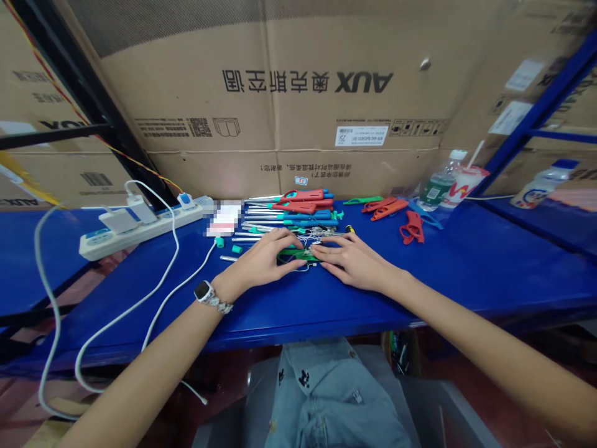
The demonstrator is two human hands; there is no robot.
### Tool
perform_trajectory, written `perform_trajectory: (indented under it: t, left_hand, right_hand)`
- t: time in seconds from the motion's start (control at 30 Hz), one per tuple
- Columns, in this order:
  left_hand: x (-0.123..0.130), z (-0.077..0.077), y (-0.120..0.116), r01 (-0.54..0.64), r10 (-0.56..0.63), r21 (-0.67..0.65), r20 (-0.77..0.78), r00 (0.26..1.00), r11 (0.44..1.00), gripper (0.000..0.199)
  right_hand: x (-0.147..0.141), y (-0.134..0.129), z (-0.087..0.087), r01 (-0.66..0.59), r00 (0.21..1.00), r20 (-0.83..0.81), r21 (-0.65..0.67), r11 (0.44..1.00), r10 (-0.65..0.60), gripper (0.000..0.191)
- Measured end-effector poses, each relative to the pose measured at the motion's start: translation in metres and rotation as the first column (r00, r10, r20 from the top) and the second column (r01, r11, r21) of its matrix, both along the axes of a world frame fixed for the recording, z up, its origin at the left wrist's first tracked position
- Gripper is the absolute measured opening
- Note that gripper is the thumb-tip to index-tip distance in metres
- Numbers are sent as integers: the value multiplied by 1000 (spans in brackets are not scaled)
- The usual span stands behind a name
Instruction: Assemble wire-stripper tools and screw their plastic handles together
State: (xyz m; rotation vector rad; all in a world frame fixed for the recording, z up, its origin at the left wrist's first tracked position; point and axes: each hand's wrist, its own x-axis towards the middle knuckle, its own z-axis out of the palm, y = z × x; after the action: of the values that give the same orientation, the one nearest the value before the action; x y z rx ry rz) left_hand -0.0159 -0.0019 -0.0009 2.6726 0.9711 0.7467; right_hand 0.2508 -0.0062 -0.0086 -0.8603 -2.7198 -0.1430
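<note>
A green long-neck lighter casing (290, 254) lies on the blue tabletop between my hands, with small parts and thin white wires at its right end. My left hand (269, 256), a watch on its wrist, pinches the casing between thumb and fingers. From the other side, the fingers of my right hand (352, 261) close on the casing's right end. Fine parts under those fingertips are hidden. Just beyond the hands are a tangle of white wires (311, 238) and a yellow-and-black tool handle (349, 229). Small green caps (237, 249) lie left of my left hand.
Several lighters with metal tubes, including a red one (298, 206), lie behind my hands. Loose red handle shells (412, 228) are to the right. A water bottle (438, 183) and a paper cup (464, 186) stand at back right. A power strip (152, 227) with cables lies left.
</note>
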Motion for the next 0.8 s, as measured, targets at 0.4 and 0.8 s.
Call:
perform_trajectory:
  t: [0.4,0.8]
  left_hand:
    - [1,-3,-7,99,-86,102,-124,989,990,12]
    - [-5,3,-8,77,-78,50,19,997,996,18]
  right_hand:
    - [-7,-7,5,-24,989,-148,-34,999,19,27]
    - [-28,3,8,-5,983,-181,-100,995,-13,8]
